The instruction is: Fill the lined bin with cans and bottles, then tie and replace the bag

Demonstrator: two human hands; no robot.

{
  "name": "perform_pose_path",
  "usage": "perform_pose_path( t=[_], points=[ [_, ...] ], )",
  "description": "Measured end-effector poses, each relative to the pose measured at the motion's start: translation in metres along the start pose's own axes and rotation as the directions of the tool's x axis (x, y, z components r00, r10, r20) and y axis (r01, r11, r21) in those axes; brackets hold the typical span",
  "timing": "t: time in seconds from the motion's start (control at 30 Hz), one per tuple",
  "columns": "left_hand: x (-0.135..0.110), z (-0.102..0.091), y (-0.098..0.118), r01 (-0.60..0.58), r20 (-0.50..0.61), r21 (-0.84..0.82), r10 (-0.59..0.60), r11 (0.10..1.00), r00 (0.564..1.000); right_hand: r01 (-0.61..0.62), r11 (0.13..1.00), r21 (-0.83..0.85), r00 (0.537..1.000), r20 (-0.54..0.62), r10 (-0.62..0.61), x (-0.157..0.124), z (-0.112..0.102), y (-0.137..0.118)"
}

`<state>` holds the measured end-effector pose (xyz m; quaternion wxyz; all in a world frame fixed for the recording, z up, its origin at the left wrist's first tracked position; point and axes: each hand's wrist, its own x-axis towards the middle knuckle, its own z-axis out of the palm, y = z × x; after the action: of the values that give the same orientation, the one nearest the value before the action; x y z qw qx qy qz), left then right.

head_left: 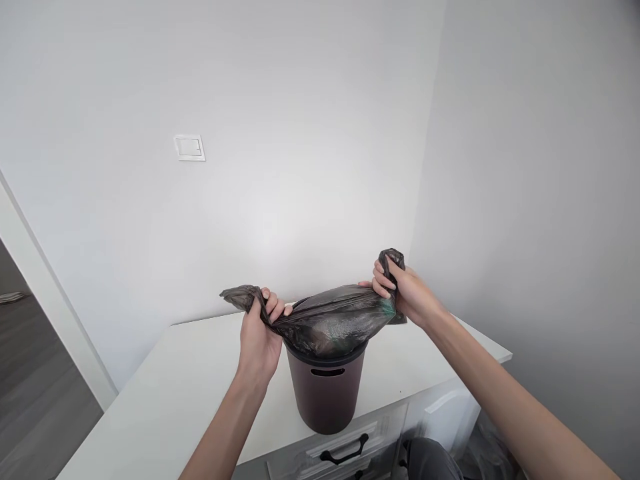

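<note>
A dark brown plastic bin (326, 393) with a handle slot stands on a white desk (190, 393). A black rubbish bag (330, 320) fills its mouth and bulges above the rim. My left hand (260, 337) is closed round the bag's left corner, which sticks out past my fist. My right hand (403, 290) is closed round the bag's right corner, which pokes up above my fingers. The bag's top is pulled taut between the two hands, just above the bin.
The desk stands in a corner between two white walls, with a light switch (189, 147) on the far wall. Drawers with black handles (344, 455) sit below the desk's front edge. A doorway with dark floor (30, 400) opens at the left.
</note>
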<state>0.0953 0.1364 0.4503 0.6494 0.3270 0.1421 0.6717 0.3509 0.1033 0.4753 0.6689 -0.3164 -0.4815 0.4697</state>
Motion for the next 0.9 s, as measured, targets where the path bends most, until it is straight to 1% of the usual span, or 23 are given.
perform_pose_path(
  t=[0.07, 0.13, 0.2, 0.27, 0.33, 0.47, 0.57, 0.63, 0.7, 0.77, 0.83, 0.9],
  points=[
    [-0.001, 0.003, 0.005, 0.062, 0.019, -0.009, -0.062, 0.998, 0.998, -0.088, 0.995, -0.043, 0.994, 0.063, 0.09, 0.001, -0.004, -0.007],
    [-0.002, 0.006, 0.01, 0.109, 0.029, 0.009, -0.11, 0.994, 0.994, -0.185, 0.979, -0.082, 0.971, 0.137, 0.195, 0.004, -0.007, -0.012],
    [-0.005, 0.008, 0.013, 0.121, 0.04, 0.053, -0.124, 0.991, 0.992, -0.243, 0.962, -0.125, 0.945, 0.191, 0.264, 0.009, -0.01, -0.014],
    [-0.007, 0.009, 0.014, 0.118, 0.06, 0.106, -0.125, 0.987, 0.99, -0.255, 0.951, -0.175, 0.933, 0.214, 0.29, 0.013, -0.009, -0.014],
    [-0.008, 0.01, 0.014, 0.115, 0.075, 0.152, -0.127, 0.982, 0.989, -0.243, 0.944, -0.222, 0.93, 0.223, 0.292, 0.018, -0.005, -0.012],
    [-0.012, 0.01, 0.012, 0.092, 0.051, 0.226, -0.106, 0.97, 0.993, -0.222, 0.925, -0.31, 0.931, 0.215, 0.295, 0.02, 0.006, -0.01],
    [-0.014, 0.009, 0.011, 0.087, 0.039, 0.29, -0.103, 0.953, 0.994, -0.192, 0.889, -0.416, 0.929, 0.213, 0.301, 0.022, 0.011, -0.01],
    [-0.013, 0.009, 0.01, 0.077, 0.056, 0.34, -0.103, 0.937, 0.993, -0.164, 0.841, -0.516, 0.917, 0.234, 0.323, 0.024, 0.013, -0.009],
    [-0.011, 0.011, 0.01, 0.05, 0.08, 0.392, -0.088, 0.919, 0.993, -0.115, 0.757, -0.643, 0.899, 0.258, 0.355, 0.028, 0.015, -0.008],
    [-0.008, 0.013, 0.009, 0.024, 0.099, 0.451, -0.077, 0.892, 0.992, -0.025, 0.647, -0.762, 0.892, 0.276, 0.36, 0.031, 0.019, -0.007],
    [-0.006, 0.014, 0.007, 0.011, 0.118, 0.512, -0.083, 0.859, 0.989, 0.092, 0.546, -0.832, 0.902, 0.302, 0.309, 0.033, 0.024, -0.004],
    [-0.003, 0.015, 0.004, 0.014, 0.141, 0.563, -0.113, 0.826, 0.984, 0.185, 0.475, -0.86, 0.906, 0.337, 0.257, 0.032, 0.028, -0.001]
  ],
)
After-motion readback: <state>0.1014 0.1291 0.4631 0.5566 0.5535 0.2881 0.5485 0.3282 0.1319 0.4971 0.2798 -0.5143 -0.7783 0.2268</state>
